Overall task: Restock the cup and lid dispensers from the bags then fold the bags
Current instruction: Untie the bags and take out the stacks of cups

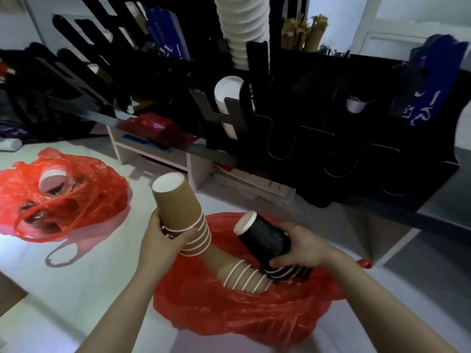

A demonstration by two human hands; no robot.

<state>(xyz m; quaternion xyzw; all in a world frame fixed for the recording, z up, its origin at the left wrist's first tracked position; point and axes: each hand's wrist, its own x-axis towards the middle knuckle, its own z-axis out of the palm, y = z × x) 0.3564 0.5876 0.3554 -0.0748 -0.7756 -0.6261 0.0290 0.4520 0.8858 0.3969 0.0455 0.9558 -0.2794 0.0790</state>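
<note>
My left hand (163,240) grips a stack of brown ribbed paper cups (178,207), bottoms up, above the near red plastic bag (229,309). My right hand (303,248) holds a stack of black wavy cups (265,238) at the bag's mouth. Another stack of brown cups (244,276) lies inside that bag. A second red bag (63,197) with white lids or cups (52,175) in it lies at the left. The black dispenser rack (318,138) stands behind, with white cups (229,95) in one slot and a tall white stack (242,29) above.
Blue sleeves (168,39) and wooden stirrers (303,34) stand on top of the rack. A low white shelf (153,154) holds another red bag (155,126) under the rack's left side. Several rack slots at the right front are dark and look vacant.
</note>
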